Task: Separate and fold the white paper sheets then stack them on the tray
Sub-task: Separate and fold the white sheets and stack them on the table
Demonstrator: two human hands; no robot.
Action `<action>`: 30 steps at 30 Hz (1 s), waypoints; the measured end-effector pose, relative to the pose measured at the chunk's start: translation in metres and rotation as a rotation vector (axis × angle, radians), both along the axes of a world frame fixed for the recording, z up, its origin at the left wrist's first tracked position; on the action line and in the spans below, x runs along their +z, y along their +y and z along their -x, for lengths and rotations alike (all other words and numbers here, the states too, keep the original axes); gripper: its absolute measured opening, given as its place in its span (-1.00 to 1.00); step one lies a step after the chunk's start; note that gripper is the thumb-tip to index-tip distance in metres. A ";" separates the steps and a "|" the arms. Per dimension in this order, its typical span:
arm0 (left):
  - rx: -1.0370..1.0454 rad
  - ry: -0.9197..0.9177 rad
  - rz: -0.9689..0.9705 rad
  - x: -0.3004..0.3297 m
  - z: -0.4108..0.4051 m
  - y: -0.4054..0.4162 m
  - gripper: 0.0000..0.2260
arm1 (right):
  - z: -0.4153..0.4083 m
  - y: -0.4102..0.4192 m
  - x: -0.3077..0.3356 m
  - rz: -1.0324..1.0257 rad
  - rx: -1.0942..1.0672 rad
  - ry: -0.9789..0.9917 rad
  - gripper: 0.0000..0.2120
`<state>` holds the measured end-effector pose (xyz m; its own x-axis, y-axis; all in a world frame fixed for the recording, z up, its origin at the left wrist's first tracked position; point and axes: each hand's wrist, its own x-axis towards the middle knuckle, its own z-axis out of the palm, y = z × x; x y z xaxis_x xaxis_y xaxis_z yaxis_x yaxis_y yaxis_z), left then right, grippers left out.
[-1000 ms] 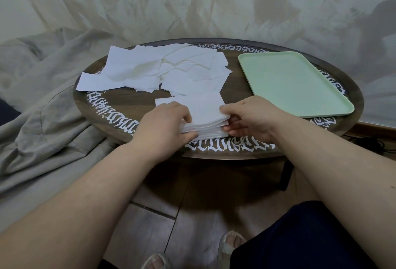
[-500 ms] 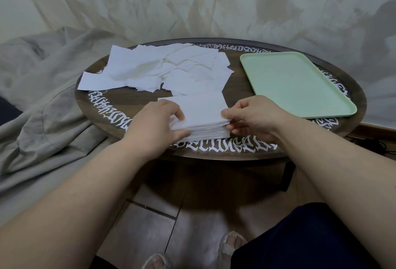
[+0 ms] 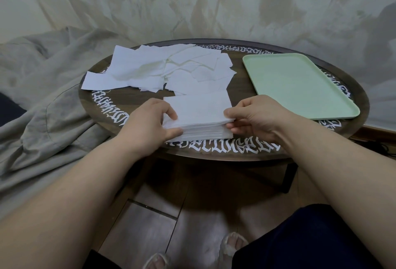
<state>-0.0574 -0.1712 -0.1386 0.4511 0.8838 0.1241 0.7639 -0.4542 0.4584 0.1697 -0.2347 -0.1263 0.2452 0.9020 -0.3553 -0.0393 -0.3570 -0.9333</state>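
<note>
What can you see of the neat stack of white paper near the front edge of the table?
The stack of white paper is a squared pile of many thin sheets, lying flat on the dark round table near its front edge. The left hand grips its left side, thumb at the layered edge; the right hand pinches the top sheets at the right corner. It lies apart from the green tray.

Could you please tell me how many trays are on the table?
1: the green tray lies at the table's right side, beyond the right hand, with nothing on it.
</note>
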 end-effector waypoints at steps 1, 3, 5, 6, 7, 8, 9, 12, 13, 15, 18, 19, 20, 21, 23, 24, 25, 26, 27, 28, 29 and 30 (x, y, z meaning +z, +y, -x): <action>0.005 0.002 0.004 0.000 0.001 0.000 -0.75 | 0.000 0.000 -0.001 0.006 0.005 -0.007 -0.76; 0.008 -0.005 0.018 0.000 0.002 0.001 -0.73 | 0.000 0.000 -0.002 0.016 0.013 -0.024 -0.76; 0.025 -0.041 0.052 0.001 0.004 0.002 -0.71 | 0.000 0.000 -0.003 0.021 0.008 -0.034 -0.76; 0.045 -0.070 0.076 0.002 0.005 0.002 -0.71 | 0.000 0.000 -0.003 0.022 0.003 -0.036 -0.76; 0.069 -0.096 0.096 0.004 0.005 0.002 -0.71 | -0.001 0.000 -0.003 0.022 0.000 -0.038 -0.76; 0.093 -0.110 0.109 0.005 0.006 0.003 -0.70 | -0.001 0.000 -0.003 0.023 0.000 -0.041 -0.77; 0.113 -0.107 0.117 0.007 0.007 0.003 -0.70 | -0.001 0.000 -0.003 0.025 0.004 -0.048 -0.77; 0.104 -0.052 0.151 0.010 0.010 0.003 -0.65 | -0.002 -0.001 -0.004 0.047 0.023 -0.083 -0.83; 0.086 -0.039 0.165 0.010 0.010 0.002 -0.63 | -0.002 0.000 -0.005 0.054 0.022 -0.094 -0.85; 0.065 -0.040 0.172 0.009 0.010 0.002 -0.61 | -0.003 0.001 -0.007 0.052 0.011 -0.117 -0.86; 0.082 -0.070 0.131 0.008 0.010 0.004 -0.67 | -0.003 0.003 -0.009 0.040 0.018 -0.157 -0.84; 0.080 -0.061 0.125 0.008 0.010 0.005 -0.66 | -0.003 0.003 -0.009 0.042 0.026 -0.175 -0.83; 0.064 -0.040 0.131 0.008 0.010 0.005 -0.63 | -0.003 0.003 -0.010 0.047 0.031 -0.208 -0.82; 0.039 -0.013 0.143 0.007 0.010 0.004 -0.59 | -0.003 0.003 -0.011 0.052 0.026 -0.258 -0.81; 0.000 0.032 0.151 0.003 0.009 0.004 -0.52 | -0.004 0.004 -0.010 0.017 -0.007 -0.402 -0.77; 0.001 0.042 0.144 0.002 0.008 0.004 -0.52 | -0.004 0.006 -0.009 -0.023 -0.027 -0.488 -0.75; 0.010 0.043 0.133 0.001 0.008 0.004 -0.54 | -0.003 0.007 -0.008 -0.072 -0.035 -0.581 -0.74; 0.025 0.037 0.124 0.000 0.008 0.005 -0.57 | -0.001 0.007 -0.006 -0.114 -0.020 -0.665 -0.73; 0.041 0.027 0.117 0.000 0.008 0.005 -0.59 | 0.002 0.007 -0.005 -0.146 0.014 -0.724 -0.72; 0.052 0.017 0.116 0.000 0.009 0.005 -0.62 | 0.003 0.007 -0.004 -0.163 0.060 -0.759 -0.71; 0.059 0.010 0.120 0.000 0.010 0.005 -0.63 | 0.003 0.007 -0.004 -0.162 0.119 -0.785 -0.69; 0.060 0.006 0.130 0.001 0.010 0.006 -0.63 | 0.003 0.007 -0.005 -0.154 0.179 -0.808 -0.68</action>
<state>-0.0676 -0.1657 -0.1379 0.3972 0.9177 0.0046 0.7907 -0.3448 0.5059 0.1667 -0.2282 -0.1312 0.2199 0.9755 -0.0022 0.7068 -0.1609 -0.6888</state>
